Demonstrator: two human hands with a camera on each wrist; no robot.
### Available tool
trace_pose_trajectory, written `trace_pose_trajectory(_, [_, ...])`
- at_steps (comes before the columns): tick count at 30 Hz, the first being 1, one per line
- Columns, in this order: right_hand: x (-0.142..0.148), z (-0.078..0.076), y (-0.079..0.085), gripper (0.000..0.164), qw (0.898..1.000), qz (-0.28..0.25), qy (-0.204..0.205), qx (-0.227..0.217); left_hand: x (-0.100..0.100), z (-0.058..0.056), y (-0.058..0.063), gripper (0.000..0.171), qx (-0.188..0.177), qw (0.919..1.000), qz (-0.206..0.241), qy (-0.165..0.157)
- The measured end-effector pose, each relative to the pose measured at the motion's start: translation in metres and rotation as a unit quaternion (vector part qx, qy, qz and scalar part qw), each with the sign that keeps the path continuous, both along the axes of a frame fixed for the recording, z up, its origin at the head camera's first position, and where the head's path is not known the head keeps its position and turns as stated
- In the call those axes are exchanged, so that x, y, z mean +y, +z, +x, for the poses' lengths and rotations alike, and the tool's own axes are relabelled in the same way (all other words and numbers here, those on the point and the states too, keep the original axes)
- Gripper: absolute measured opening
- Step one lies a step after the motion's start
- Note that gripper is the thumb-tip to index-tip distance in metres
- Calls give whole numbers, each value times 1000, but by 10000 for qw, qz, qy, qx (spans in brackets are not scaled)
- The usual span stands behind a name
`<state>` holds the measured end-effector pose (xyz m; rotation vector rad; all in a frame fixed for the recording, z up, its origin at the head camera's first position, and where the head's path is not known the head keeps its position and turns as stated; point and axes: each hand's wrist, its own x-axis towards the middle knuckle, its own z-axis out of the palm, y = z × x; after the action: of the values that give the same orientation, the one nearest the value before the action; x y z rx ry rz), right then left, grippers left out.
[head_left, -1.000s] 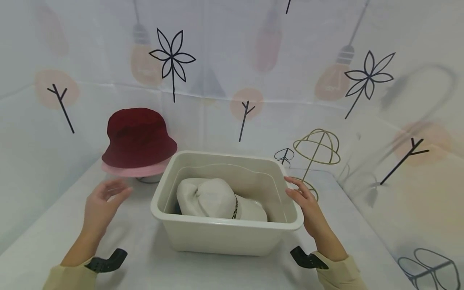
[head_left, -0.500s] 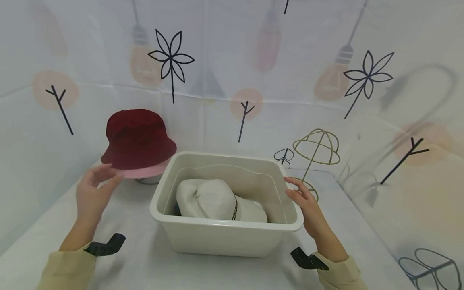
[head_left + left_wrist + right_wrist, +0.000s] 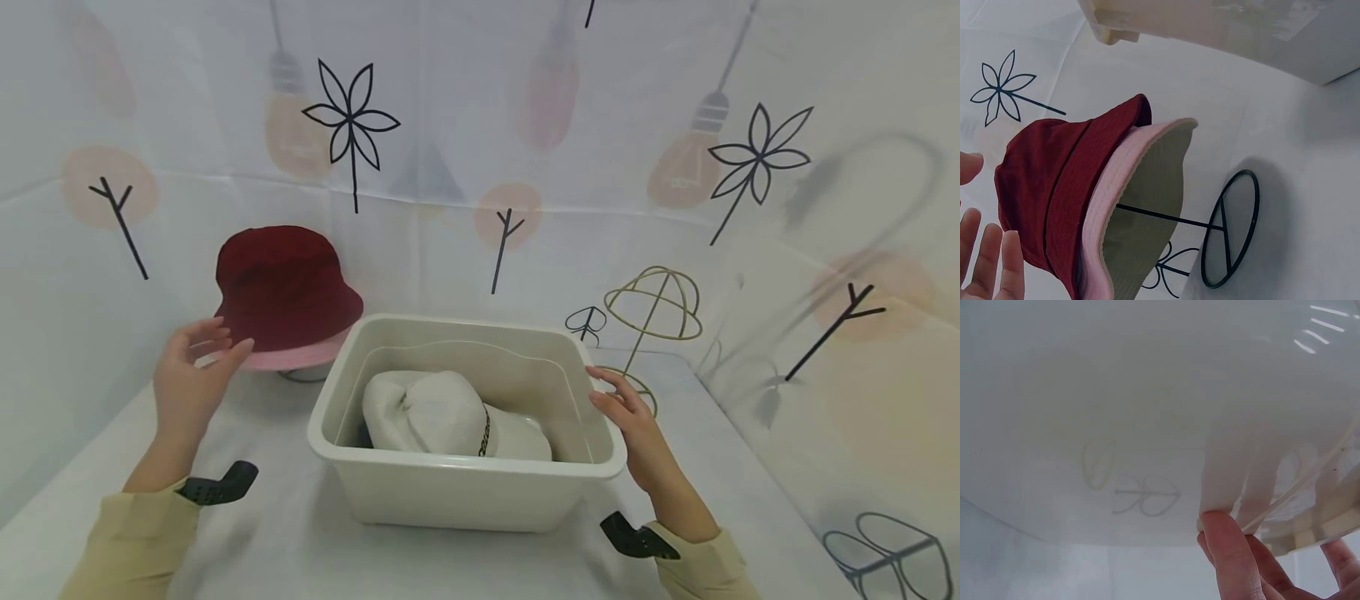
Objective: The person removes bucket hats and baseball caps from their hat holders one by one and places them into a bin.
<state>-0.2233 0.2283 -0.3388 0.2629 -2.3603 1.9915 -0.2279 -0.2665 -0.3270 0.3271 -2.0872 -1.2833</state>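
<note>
A dark red bucket hat (image 3: pixel 288 287) sits over a pink hat (image 3: pixel 300 357) on a black wire stand (image 3: pixel 1232 231). My left hand (image 3: pixel 187 379) is at the hats' left side, its fingers spread and nothing held; I cannot tell whether the fingertips touch the red brim. In the middle stands a cream plastic bin (image 3: pixel 468 492). Inside it lies a white cap (image 3: pixel 438 412) with a dark chain-like trim. My right hand (image 3: pixel 633 425) rests against the bin's right side, its fingers touching the rim and outer wall.
Behind the bin on the right stands a bare gold wire hat stand (image 3: pixel 656 308). The table (image 3: pixel 285 533) is covered in white cloth. A printed curtain (image 3: pixel 450 125) hangs close at the back and sides.
My left hand has moved forward and slightly left, from beside the bin up to the hats' brims. My right hand, the bin and the hats have stayed in place.
</note>
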Motion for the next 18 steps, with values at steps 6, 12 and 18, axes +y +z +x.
trace_pose_trajectory(6, [1,1,0,44,9999,-91,56,-10,0,-5,7,56,-26,9999,-139,68])
trace_pose_trajectory(12, [0,1,1,43,9999,-112,96,-6,-6,-14,9,56,-96,9998,-38,180])
trace_pose_trajectory(18, [-1,2,2,44,9999,-94,56,-47,-11,-24,10,56,-115,9992,64,390])
